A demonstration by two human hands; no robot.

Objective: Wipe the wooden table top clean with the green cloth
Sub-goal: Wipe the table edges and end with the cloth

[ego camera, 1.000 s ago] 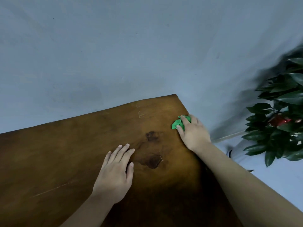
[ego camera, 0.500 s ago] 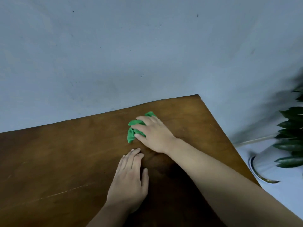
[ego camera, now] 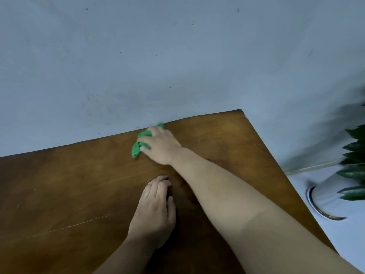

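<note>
The brown wooden table top (ego camera: 69, 184) fills the lower part of the view. Its far edge meets a pale blue wall. A bunched green cloth (ego camera: 138, 146) lies on the table close to that far edge. My right hand (ego camera: 161, 145) lies over the cloth, with its fingers curled round it, and most of the cloth is hidden under the palm. My left hand (ego camera: 154, 212) rests palm down on the wood nearer to me, its fingers together and holding nothing. My right forearm crosses the table from the lower right.
The table's right edge (ego camera: 280, 171) runs diagonally down to the right. Beyond it stands a potted plant with dark green leaves (ego camera: 353, 165) in a pale pot (ego camera: 324, 198) on a light floor. A faint scratch line (ego camera: 79, 224) crosses the wood at left.
My right hand has swept the green cloth from the right edge leftward and then up to the table's far edge. The left hand stayed flat on the wood.
</note>
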